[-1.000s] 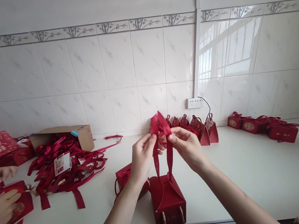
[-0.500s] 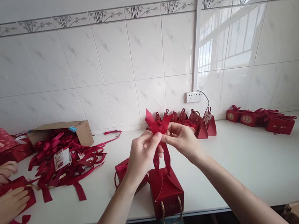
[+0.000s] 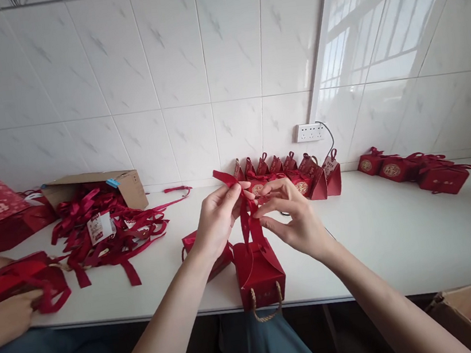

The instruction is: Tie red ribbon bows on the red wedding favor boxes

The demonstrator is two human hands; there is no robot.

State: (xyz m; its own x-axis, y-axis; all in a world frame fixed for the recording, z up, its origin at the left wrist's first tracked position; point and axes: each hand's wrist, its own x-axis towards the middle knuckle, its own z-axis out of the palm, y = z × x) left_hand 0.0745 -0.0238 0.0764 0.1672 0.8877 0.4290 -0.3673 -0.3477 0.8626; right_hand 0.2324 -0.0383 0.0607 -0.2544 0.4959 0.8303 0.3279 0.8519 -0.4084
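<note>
A red gift box (image 3: 260, 271) with a twisted rope handle stands at the table's front edge. From its folded top rises a red ribbon (image 3: 245, 221), held up and crossed above the box. My left hand (image 3: 219, 216) pinches the upper part of the ribbon between thumb and fingers, one end poking out to the upper left. Lower on the right side, my right hand (image 3: 288, 213) has thumb and index fingertips close together at a ribbon strand. Behind my left forearm, a second red box (image 3: 189, 241) is partly hidden.
A cardboard box (image 3: 132, 189) spills a heap of red ribbons (image 3: 108, 234). At left, another person's hands (image 3: 9, 322) work on a red box (image 3: 19, 280). Small red boxes (image 3: 316, 180) line the wall; more boxes (image 3: 444, 177) sit right. An open carton (image 3: 457, 309) is lower right.
My view has tilted down. My right hand has moved from the top of the ribbon down to its lower strand. The other person's box has tipped and shows a ribbon.
</note>
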